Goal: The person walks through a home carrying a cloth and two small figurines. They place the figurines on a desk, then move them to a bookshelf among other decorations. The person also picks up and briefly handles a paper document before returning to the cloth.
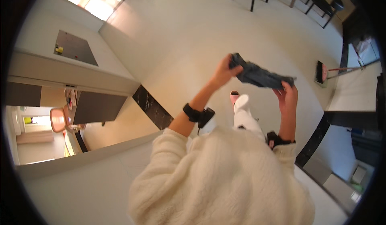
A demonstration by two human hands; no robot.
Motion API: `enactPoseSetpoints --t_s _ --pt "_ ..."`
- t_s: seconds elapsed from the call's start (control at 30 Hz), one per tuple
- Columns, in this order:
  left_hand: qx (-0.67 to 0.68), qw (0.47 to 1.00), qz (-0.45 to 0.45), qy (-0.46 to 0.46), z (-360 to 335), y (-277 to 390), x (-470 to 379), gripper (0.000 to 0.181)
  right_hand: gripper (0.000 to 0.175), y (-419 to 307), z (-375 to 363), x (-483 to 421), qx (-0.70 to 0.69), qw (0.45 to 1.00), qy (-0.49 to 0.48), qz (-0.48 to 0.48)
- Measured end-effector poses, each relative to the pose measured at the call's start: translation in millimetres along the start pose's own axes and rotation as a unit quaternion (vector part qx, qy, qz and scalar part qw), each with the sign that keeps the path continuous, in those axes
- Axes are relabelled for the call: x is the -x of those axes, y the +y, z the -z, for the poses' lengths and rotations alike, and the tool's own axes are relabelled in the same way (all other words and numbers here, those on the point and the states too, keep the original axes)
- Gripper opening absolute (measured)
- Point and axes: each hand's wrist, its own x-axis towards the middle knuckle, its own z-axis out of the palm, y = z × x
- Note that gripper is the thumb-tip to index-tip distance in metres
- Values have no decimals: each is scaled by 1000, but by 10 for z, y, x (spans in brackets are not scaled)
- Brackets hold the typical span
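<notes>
A dark blue-grey cloth (261, 74) stretches between my two hands, held above the floor in front of me. My left hand (226, 71) grips its bunched left end, the thumb lying over the fabric. At the lower right end, my right hand (286, 93) pinches the cloth between thumb and fingers. The cloth looks gathered lengthwise; what kind of item it is, I cannot tell. A black band with a small device (199, 114) is strapped to my left forearm, and another black band (276, 140) sits on my right forearm.
Pale floor (169, 44) spreads ahead. A broom and dustpan (321, 72) stand by the right wall. Black chairs (322, 4) are at the far right. On the left, a doorway with a dark marble threshold (152, 107) opens to a room with a pink chair (58, 119).
</notes>
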Motion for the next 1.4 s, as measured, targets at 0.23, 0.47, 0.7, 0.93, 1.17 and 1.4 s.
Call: enactPoseSetpoints --t_s 0.23,0.47,0.7,0.93,1.17,1.4 --pt "129 959 -1 252 1392 400 -57 31 18 54 -2008 -1264 73 973 -187 -116" --pt "183 886 0 426 2820 262 299 25 15 893 -3826 -1789 121 872 -386 -275" --pt "187 851 -33 490 4486 498 -374 21 18 1446 -5750 -2631 163 833 -430 -309" --pt "216 879 -40 422 5901 675 -1530 22 18 1748 -6911 -3626 134 862 -399 -284" --pt "192 890 15 413 7601 718 -2802 23 21 2353 -8466 -5033 168 845 -433 -265" --pt "195 852 -6 486 9377 1075 -3440 28 21 2869 -10651 -5771 212 802 -494 -259"
